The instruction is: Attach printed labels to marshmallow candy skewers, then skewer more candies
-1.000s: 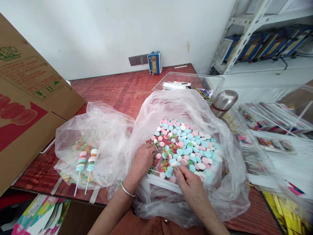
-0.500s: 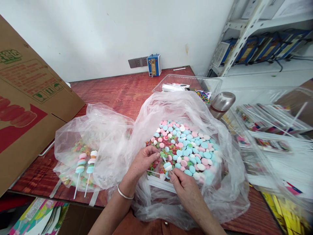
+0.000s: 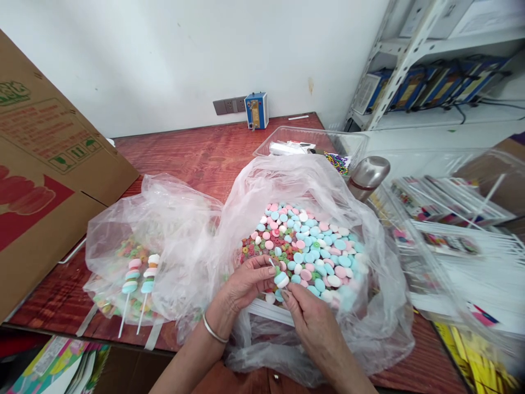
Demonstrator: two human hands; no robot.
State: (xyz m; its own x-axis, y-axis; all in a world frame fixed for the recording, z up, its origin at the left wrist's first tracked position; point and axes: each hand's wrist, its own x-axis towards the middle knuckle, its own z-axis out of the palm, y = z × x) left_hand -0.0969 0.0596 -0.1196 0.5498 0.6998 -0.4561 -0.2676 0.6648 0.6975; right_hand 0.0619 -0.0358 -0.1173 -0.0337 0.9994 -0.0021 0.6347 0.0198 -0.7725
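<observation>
My right hand pinches a thin white stick just below a white and a blue round candy threaded on it. The stick's tip points up and left. At the upper part of the stick, my left hand closes its fingertips on a green ring candy, which seems to be around the stick. Both hands are over an open clear plastic bag of pink, blue and white round candies and red and green ring candies. White sticks lie at its near side.
Two filled candy sticks lie on another plastic bag at left, beside a cardboard box. A steel flask, a clear tray and a bin of printed packets stand behind and right.
My left hand has brought the green ring candy down along the stick, closer to the blue and white candies. My right hand keeps its pinch. The view has shifted slightly.
</observation>
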